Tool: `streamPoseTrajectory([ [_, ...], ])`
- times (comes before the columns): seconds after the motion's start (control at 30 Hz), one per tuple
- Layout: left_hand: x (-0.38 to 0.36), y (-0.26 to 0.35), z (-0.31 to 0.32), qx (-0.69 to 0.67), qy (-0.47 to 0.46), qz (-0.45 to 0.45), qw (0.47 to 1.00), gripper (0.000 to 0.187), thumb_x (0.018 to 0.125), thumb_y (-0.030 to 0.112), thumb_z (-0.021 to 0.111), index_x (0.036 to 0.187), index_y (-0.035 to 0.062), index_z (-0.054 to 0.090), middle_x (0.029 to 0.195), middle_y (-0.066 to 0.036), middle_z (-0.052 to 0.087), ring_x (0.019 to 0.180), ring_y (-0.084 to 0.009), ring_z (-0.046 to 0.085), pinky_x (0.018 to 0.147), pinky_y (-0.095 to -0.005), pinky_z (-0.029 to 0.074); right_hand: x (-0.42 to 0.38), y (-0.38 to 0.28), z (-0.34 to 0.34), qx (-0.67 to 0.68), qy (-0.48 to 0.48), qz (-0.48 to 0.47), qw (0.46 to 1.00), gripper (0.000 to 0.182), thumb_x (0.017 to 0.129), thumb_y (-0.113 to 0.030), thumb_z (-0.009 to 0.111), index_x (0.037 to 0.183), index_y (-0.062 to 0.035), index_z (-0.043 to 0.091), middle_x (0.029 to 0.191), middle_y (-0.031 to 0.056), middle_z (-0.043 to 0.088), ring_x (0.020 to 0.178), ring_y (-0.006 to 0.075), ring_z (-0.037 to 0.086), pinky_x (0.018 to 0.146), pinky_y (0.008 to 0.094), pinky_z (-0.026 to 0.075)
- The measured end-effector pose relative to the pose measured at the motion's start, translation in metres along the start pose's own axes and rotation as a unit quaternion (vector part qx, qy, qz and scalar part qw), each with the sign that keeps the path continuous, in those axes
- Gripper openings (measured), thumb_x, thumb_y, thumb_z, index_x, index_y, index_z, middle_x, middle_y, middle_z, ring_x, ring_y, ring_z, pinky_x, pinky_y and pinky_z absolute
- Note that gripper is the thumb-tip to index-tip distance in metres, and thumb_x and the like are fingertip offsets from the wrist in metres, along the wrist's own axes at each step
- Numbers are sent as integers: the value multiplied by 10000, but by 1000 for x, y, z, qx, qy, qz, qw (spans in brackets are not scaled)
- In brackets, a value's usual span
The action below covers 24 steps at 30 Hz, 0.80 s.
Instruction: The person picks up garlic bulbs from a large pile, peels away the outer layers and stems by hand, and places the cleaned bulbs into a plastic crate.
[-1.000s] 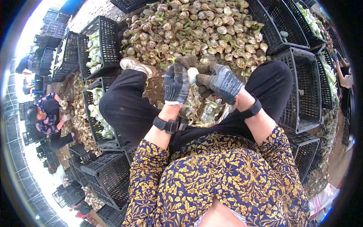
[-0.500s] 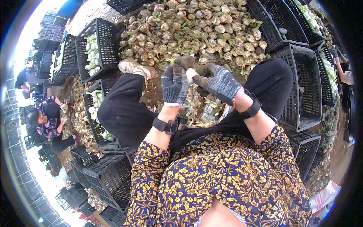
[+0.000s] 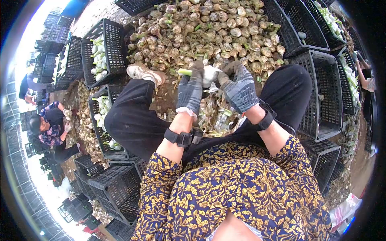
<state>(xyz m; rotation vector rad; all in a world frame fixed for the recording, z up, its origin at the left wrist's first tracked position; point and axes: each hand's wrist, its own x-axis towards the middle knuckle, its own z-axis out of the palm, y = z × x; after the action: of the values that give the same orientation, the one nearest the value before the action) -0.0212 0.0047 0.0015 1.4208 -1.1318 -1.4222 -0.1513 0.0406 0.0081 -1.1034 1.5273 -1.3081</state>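
A white garlic bulb with a short green stem is held between my gloved hands, in front of the heap. My left hand is closed around its stem side, and the cut green stem sticks out past the fingers to the left. On the other side, my right hand has its fingers closed at the bulb's edge, where a whitish flap of skin reaches them. Both grey knitted gloves are soiled dark at the fingertips. Loose peeled skins lie on the ground below, between my legs.
A large heap of unpeeled garlic lies ahead. Black crates stand on both sides; the left crate holds white peeled bulbs, and another crate stands by my right knee. A co-worker sits at far left.
The bulb now shows larger and whiter between my hands. My right hand has turned and shifted slightly, and my left hand has tilted so the green stem points left.
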Motion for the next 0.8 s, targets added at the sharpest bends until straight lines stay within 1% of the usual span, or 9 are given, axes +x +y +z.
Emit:
streamPoseTrajectory([
  [0.03, -2, 6, 1, -61, 21, -171, 983, 371, 900, 360, 387, 1044, 55, 542, 960, -90, 601, 784, -187, 595, 681, -293, 495, 0, 1, 1, 0, -1, 1, 1000, 130, 740, -32, 578, 847, -14, 507, 703, 85, 566, 630, 132, 545, 560, 274, 452],
  [0.07, -1, 9, 3, -148, -18, -200, 968, 378, 900, 361, 374, 1058, 54, 528, 948, -96, 599, 823, -209, 589, 695, -310, 503, 1, 2, 3, 91, 7, 23, 996, 129, 755, -38, 575, 860, -15, 504, 734, 71, 564, 646, 128, 543, 566, 265, 457],
  [0.17, 6, 2, 7, -367, -63, -224, 900, 389, 895, 367, 375, 1056, 45, 522, 943, -104, 596, 818, -222, 591, 686, -301, 512, 6, 7, 5, 241, 18, 63, 968, 124, 788, -53, 569, 882, -15, 498, 826, 51, 551, 689, 125, 542, 602, 250, 477],
  [0.2, 9, 0, 8, -393, -58, -227, 889, 305, 849, 337, 499, 979, 70, 567, 832, -43, 609, 694, -154, 584, 581, -283, 514, 6, 6, 3, 263, 15, 101, 959, 131, 788, -48, 565, 896, -19, 496, 831, 51, 549, 693, 127, 545, 614, 255, 482],
  [0.37, 24, -27, 6, -439, -47, -172, 880, 347, 877, 392, 408, 980, 92, 548, 781, -51, 604, 690, -189, 589, 550, -312, 517, 8, -15, -6, 522, -45, 132, 842, 178, 807, -5, 502, 978, -54, 488, 833, 47, 551, 684, 160, 572, 646, 299, 514],
  [0.43, 30, -29, -13, -469, -41, -275, 838, 404, 871, 451, 384, 945, 89, 549, 752, -55, 606, 653, -206, 590, 532, -312, 514, 11, -26, -19, 477, -99, 122, 865, 189, 830, -56, 484, 1018, -61, 496, 858, 68, 569, 715, 162, 585, 676, 305, 519],
  [0.53, 24, -20, -19, -432, -15, -251, 866, 408, 864, 450, 387, 950, 83, 544, 802, -68, 599, 713, -232, 584, 579, -333, 517, 11, -42, -39, 135, -243, 136, 951, 233, 804, -167, 570, 984, -20, 561, 876, 72, 597, 756, 157, 585, 708, 279, 495],
  [0.63, 22, -15, -15, -442, 23, -227, 867, 413, 862, 446, 386, 975, 81, 541, 914, -90, 589, 823, -261, 569, 674, -388, 510, 15, -5, -33, -229, -224, -177, 931, 314, 763, -258, 609, 954, -10, 584, 911, 127, 592, 776, 203, 587, 710, 290, 465],
  [0.8, 25, -21, -13, -441, 42, -224, 868, 478, 867, 480, 330, 998, 70, 537, 926, -97, 589, 832, -269, 564, 747, -434, 480, 17, -15, -2, -104, -161, -83, 978, 483, 741, -165, 665, 1164, -58, 459, 1058, 102, 524, 780, 160, 557, 700, 278, 476],
])
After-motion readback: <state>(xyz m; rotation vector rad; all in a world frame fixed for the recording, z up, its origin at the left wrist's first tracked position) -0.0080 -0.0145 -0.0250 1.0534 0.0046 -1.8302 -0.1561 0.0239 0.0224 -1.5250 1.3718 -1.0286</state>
